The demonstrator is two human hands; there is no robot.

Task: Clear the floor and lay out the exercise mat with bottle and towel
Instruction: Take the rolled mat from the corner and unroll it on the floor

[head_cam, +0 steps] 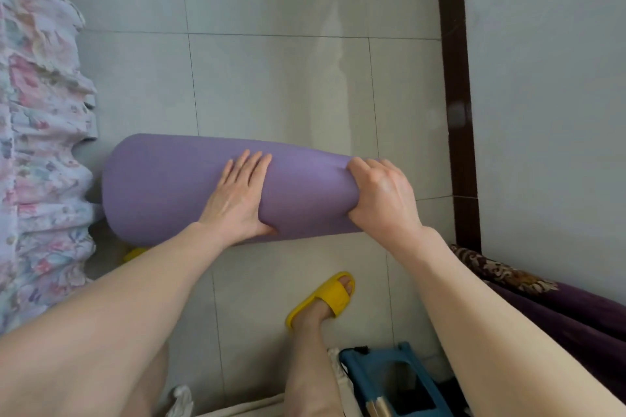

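Note:
A rolled-up purple exercise mat (169,186) lies across the grey tiled floor (271,85), its left end near the bed. My left hand (237,196) rests flat on top of the roll, fingers spread. At the roll's right end, my right hand (382,193) grips the mat with fingers curled around the edge. Neither a bottle nor a towel can be seen.
A floral bedspread (37,145) hangs along the left. A dark door frame (457,95) and wall stand at the right, with purple fabric (559,308) below. My foot in a yellow slipper (325,298) is behind the mat. A blue stool (389,379) sits at the bottom.

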